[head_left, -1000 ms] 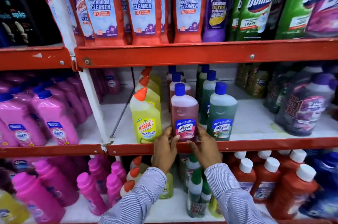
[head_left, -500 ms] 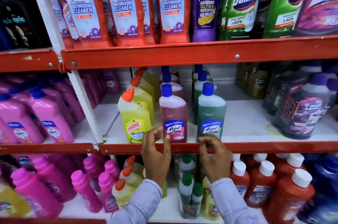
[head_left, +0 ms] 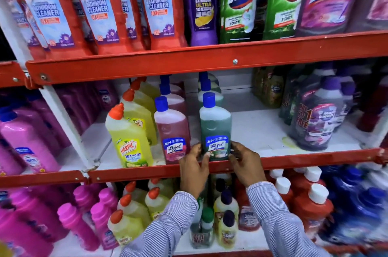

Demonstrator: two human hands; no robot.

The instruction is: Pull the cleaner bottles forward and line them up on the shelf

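On the middle shelf (head_left: 262, 128) three rows of bottles run front to back. A green Lizol bottle (head_left: 215, 128) with a blue cap stands at the front lip. My left hand (head_left: 194, 167) grips its lower left side and my right hand (head_left: 245, 164) grips its lower right side. Just to its left stands a pink Lizol bottle (head_left: 172, 130), then a yellow Harpic bottle (head_left: 130, 139) with an orange cap. More bottles of each kind stand behind these, partly hidden.
A red shelf rail (head_left: 294, 162) runs along the front. Dark purple cleaner bottles (head_left: 317, 118) stand at the right of the same shelf, pink bottles (head_left: 27, 141) in the left bay. Tall Harpic and Domex bottles fill the shelf above; small bottles crowd the shelf below.
Both hands left the pink Lizol bottle and moved right. They now clasp the green Lizol bottle at the shelf's front.
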